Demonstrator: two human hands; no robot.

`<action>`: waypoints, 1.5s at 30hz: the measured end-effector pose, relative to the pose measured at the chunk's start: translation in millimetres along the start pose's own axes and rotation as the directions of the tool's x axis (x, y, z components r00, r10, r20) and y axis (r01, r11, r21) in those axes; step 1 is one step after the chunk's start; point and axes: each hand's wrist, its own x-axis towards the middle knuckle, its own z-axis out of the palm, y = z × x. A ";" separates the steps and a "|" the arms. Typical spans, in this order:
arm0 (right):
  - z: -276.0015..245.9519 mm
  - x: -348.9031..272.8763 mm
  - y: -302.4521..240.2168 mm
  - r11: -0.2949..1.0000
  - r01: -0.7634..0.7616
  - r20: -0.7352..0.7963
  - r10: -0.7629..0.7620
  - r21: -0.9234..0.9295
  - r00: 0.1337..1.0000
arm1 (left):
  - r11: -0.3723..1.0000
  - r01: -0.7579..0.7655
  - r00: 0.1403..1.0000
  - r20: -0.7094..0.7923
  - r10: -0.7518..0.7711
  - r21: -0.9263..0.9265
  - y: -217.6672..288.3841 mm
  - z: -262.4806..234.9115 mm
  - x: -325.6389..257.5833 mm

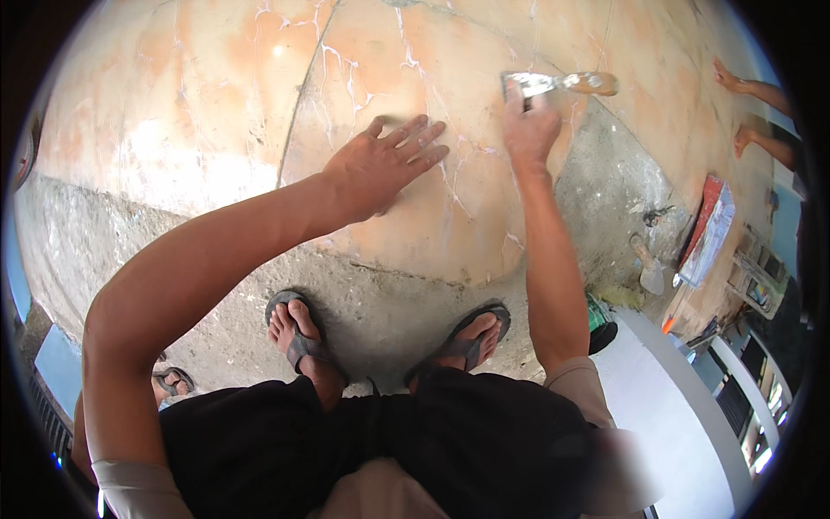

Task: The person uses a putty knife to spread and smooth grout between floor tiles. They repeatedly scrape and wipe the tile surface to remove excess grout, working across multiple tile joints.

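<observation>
My left hand point(391, 163) rests with its fingers spread over a large tan and cream floor tile point(337, 130) streaked with white veins. Farther right, the fingers of my right hand point(529, 131) are closed at the metal blade of a putty knife point(590, 83), over the tile's right side. Its wooden handle points off to the right, outside my grip. The fingertips are slightly smeared by motion, so their exact hold on the blade is hard to make out.
Bare rough concrete point(605, 164) shows beside the tile. A trowel point(650, 266) lies at right near a red and white packet point(705, 229). A white curved ledge point(657, 389) stands at lower right. Another person's hands point(735, 80) reach in at the far right. My sandalled feet point(303, 333) are below.
</observation>
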 end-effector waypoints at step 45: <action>24.0 11.4 -60.2 0.989 0.130 0.258 -0.142 0.064 0.956 | 0.974 0.219 0.972 -0.073 -0.223 -0.053 -13.8 28.1 -63.2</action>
